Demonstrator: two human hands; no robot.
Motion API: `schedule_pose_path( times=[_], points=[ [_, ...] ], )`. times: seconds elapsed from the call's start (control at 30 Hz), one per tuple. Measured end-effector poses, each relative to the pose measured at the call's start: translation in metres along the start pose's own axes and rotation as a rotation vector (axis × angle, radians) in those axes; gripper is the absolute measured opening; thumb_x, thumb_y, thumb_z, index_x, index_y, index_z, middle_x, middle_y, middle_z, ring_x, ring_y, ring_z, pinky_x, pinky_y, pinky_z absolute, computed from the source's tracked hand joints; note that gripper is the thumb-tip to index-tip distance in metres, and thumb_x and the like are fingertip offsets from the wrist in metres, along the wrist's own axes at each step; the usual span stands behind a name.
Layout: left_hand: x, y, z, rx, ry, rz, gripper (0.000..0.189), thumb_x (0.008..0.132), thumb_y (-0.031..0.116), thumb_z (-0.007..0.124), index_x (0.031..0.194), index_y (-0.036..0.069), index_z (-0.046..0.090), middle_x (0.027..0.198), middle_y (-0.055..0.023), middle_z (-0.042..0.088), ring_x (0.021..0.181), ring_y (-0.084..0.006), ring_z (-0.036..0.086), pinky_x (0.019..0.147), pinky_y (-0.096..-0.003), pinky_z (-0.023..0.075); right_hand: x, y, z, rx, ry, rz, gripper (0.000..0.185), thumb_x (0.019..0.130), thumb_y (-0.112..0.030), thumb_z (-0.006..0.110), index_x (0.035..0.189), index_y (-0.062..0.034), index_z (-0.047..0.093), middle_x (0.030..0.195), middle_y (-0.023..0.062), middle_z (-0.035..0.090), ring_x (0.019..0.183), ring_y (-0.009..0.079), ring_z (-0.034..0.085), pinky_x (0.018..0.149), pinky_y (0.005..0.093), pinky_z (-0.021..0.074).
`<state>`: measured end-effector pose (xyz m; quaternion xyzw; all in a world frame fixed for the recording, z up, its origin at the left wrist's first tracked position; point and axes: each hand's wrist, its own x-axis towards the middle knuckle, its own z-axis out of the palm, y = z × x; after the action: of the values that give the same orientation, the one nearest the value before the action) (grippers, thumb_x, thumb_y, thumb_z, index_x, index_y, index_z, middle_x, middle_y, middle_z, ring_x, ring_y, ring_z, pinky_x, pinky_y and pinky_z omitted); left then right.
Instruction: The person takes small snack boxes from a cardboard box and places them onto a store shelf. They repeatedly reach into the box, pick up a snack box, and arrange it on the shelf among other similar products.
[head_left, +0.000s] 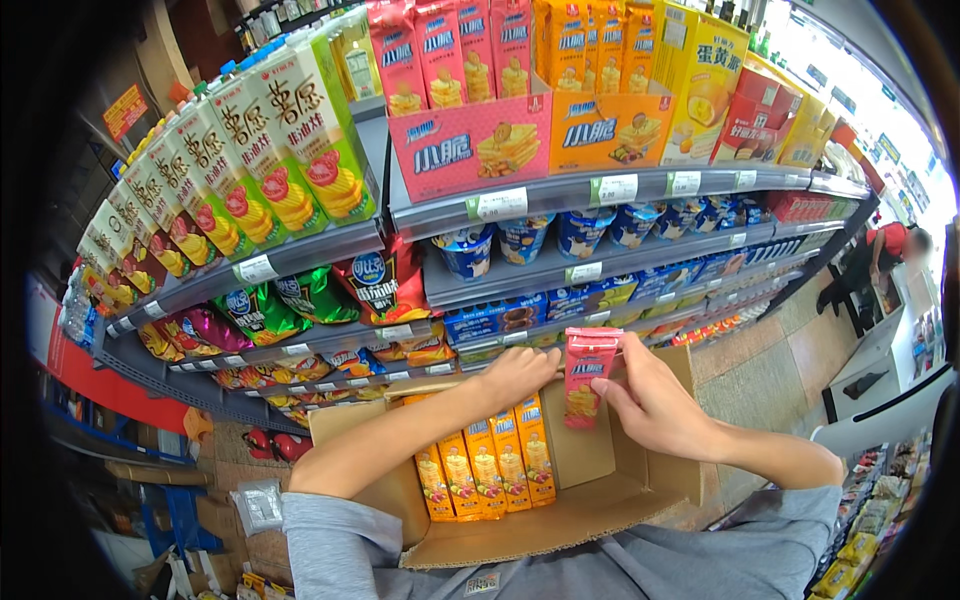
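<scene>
My right hand (656, 401) grips a pink snack packet (587, 379) by its right side, upright above an open cardboard box (495, 544). Over the box's far edge, my left hand (525, 379) has its fingers curled; whether it holds the flap or anything else cannot be made out. Several orange snack packets (486, 469) stand side by side in the left part of the box, partly under my left forearm. On the shelf ahead, pink packets (444, 60) stand in a pink display carton (472, 146), next to orange packets in an orange display carton (611, 131).
Tall green-and-white snack cartons (300, 135) line the upper left shelf, above bagged chips (262, 311). Blue snack cups (585, 232) fill a lower shelf. Price tags run along the shelf edge (555, 193). A person in red (885, 251) is by a counter at the far right.
</scene>
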<state>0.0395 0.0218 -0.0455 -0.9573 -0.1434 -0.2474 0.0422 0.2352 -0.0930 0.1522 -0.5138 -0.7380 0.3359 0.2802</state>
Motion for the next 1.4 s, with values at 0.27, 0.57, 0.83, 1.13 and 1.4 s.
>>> schedule_pose_path(
  times=[0.27, 0.57, 0.83, 1.13, 1.4],
  points=[
    [-0.005, -0.005, 0.01, -0.029, -0.117, 0.03, 0.039, 0.092, 0.02, 0.059, 0.123, -0.003, 0.051, 0.088, -0.0089, 0.054, 0.081, -0.0264, 0.055, 0.072, -0.0401, 0.0456, 0.029, -0.023, -0.028, 0.148, 0.242, -0.234, 0.034, 0.096, -0.001, 0.058, 0.128, 0.004, 0.045, 0.115, 0.0183, 0.059, 0.099, 0.0231, 0.066, 0.076, 0.0321, 0.057],
    [0.007, 0.001, 0.009, 0.074, 0.048, -0.047, 0.037, 0.097, 0.039, 0.057, 0.103, 0.002, 0.057, 0.065, -0.007, 0.055, 0.06, -0.026, 0.06, 0.054, -0.0378, 0.0495, 0.075, -0.043, -0.061, 0.019, 0.5, -0.544, 0.037, 0.091, 0.0, 0.064, 0.126, 0.0032, 0.05, 0.108, 0.0157, 0.064, 0.1, 0.0234, 0.066, 0.073, 0.0324, 0.0587],
    [0.007, 0.004, 0.003, -0.01, -0.098, -0.156, 0.037, 0.1, 0.04, 0.053, 0.095, 0.003, 0.052, 0.063, -0.0092, 0.057, 0.061, -0.0294, 0.062, 0.056, -0.0415, 0.0513, 0.112, -0.079, -0.097, -0.033, 0.633, -0.663, 0.033, 0.093, 0.001, 0.061, 0.125, 0.0029, 0.052, 0.109, 0.0166, 0.065, 0.1, 0.0242, 0.067, 0.074, 0.0334, 0.0593],
    [0.009, 0.007, -0.007, -0.01, -0.125, -0.159, 0.039, 0.101, 0.04, 0.051, 0.097, 0.001, 0.051, 0.062, -0.0107, 0.058, 0.061, -0.031, 0.063, 0.056, -0.041, 0.0519, 0.172, -0.119, -0.128, -0.05, 0.768, -0.841, 0.03, 0.094, -0.004, 0.06, 0.122, 0.0054, 0.055, 0.105, 0.0195, 0.066, 0.097, 0.0275, 0.067, 0.072, 0.035, 0.0569],
    [-0.002, 0.01, -0.013, -0.005, -0.096, -0.177, 0.039, 0.1, 0.04, 0.052, 0.094, 0.001, 0.051, 0.06, -0.0116, 0.057, 0.059, -0.0325, 0.062, 0.054, -0.0421, 0.0513, 0.23, -0.114, -0.119, -0.063, 0.768, -0.849, 0.03, 0.091, 0.0, 0.058, 0.119, 0.0082, 0.055, 0.107, 0.0248, 0.064, 0.1, 0.038, 0.064, 0.088, 0.0408, 0.0499]
  ],
)
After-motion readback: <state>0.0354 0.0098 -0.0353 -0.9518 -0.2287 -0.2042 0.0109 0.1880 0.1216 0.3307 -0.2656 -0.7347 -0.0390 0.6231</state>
